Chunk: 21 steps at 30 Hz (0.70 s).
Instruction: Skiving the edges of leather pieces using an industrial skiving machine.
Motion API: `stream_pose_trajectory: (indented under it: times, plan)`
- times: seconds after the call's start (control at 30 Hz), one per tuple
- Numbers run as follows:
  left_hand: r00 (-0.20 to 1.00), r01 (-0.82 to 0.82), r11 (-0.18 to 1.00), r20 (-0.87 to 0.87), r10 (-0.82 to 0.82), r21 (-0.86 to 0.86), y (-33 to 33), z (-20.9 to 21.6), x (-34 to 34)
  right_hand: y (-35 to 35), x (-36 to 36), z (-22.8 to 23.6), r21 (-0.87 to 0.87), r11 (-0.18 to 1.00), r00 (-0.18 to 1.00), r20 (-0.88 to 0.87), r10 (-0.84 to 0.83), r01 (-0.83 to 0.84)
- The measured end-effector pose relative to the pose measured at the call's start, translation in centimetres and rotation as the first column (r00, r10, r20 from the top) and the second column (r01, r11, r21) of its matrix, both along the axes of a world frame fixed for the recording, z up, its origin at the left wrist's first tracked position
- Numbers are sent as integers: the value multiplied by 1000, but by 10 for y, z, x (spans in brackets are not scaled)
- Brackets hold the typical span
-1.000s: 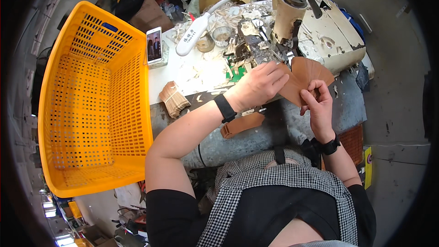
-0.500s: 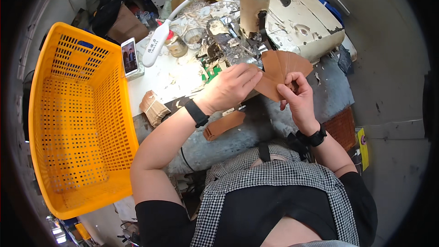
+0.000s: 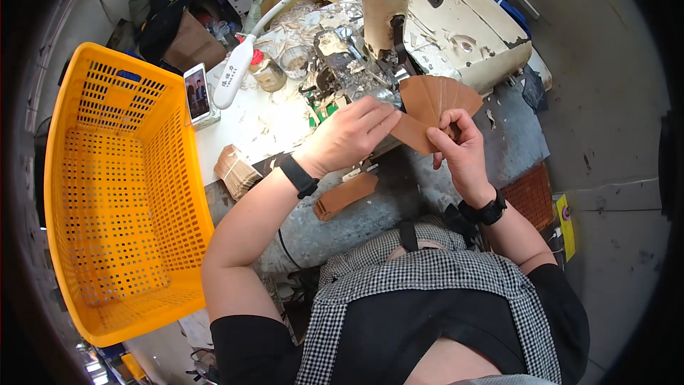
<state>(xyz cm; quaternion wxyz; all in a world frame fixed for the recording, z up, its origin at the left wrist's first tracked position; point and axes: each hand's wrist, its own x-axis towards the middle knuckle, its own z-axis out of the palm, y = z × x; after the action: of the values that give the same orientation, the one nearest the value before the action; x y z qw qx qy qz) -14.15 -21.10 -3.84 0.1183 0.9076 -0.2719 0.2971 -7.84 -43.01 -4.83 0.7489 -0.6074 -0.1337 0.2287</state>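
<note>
**Fan of brown pieces held at the machine**

Right hand point(image 3: 463, 153) holds a fanned stack of brown leather pieces point(image 3: 436, 100), fingers closed on its lower end, just in front of the cream machine point(image 3: 456, 25). Left hand point(image 3: 349, 135) lies against the fan's left edge, fingers curled; whether they pinch a piece is hard to tell. A brown bundle point(image 3: 344, 196) lies on the grey surface point(image 3: 513, 142), another tan bundle point(image 3: 235, 171) further left. The orange basket point(image 3: 178, 171) looks empty: work seems early.

Grey, scuffed concrete floor point(image 3: 613, 100) at right, cluttered white worktable point(image 3: 249, 125) at centre with worn cream sewing machine point(image 3: 456, 28) far on it, white gooseneck desk lamp point(image 3: 235, 78) lit over the tabletop, big orange perforated plastic crate point(image 3: 107, 192) at left, cardboard boxes point(image 3: 189, 43) far left
</note>
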Motion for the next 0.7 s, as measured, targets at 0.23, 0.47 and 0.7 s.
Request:
stream_pose_trajectory:
  times: [0.23,0.47,0.7]
  plan:
    - [997,-74,997,-9,74,-9,0,4,1,3,1,2,-12,1000,1000,-6,2,-2]
    - [994,-106,994,-9,106,-27,-2,4,8,3,3,3,-19,1000,1000,3,-6,6]
    - [993,-119,993,-9,119,7,-2,2,6,3,4,0,-50,999,999,44,10,-8]
